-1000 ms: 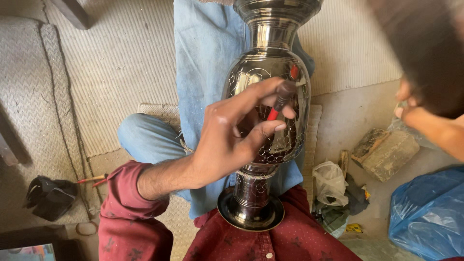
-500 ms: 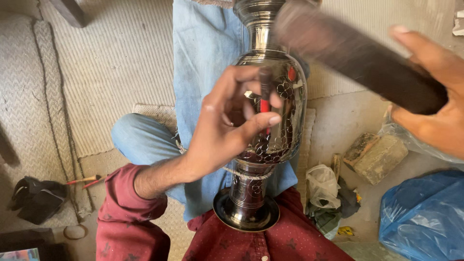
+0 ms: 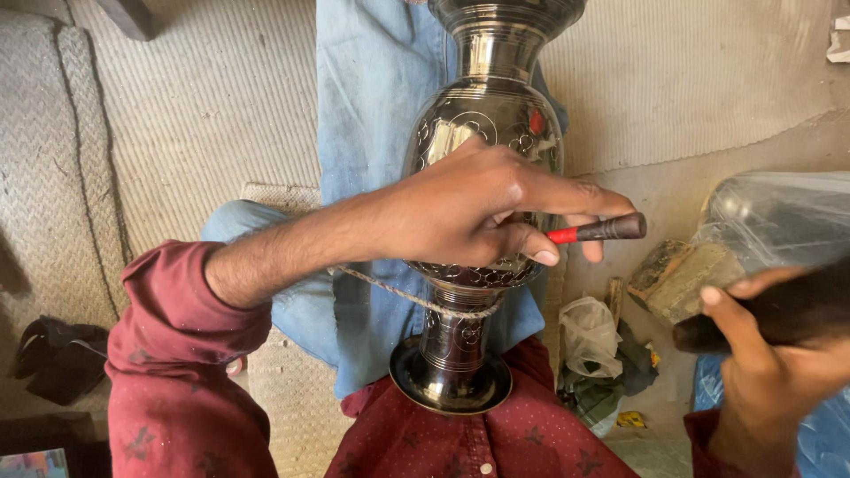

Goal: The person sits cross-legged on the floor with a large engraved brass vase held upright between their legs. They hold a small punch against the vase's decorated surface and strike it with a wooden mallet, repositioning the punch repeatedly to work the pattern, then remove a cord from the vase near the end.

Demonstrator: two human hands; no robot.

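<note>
A tall dark polished metal vase (image 3: 485, 124) with engraved patterns lies against my lap, its round foot (image 3: 452, 382) toward me. A cord (image 3: 407, 297) runs around its narrow stem. My left hand (image 3: 478, 208) reaches across the vase's belly and pinches a small tool with a red band and dark handle (image 3: 598, 231), pointing right. My right hand (image 3: 779, 372) is low at the right edge, wrapped around a thick dark wooden stick (image 3: 779, 314).
A blue cloth (image 3: 372, 106) lies under the vase on a woven mat (image 3: 195, 106). A wooden block (image 3: 677, 279), crumpled plastic bags (image 3: 591, 341) and a blue bag (image 3: 819, 434) sit at the right. A black cloth (image 3: 57, 354) lies at the left.
My left hand has swung the small tool off the vase's face out to the right. My right hand has dropped the dark stick from the upper right to the lower right.
</note>
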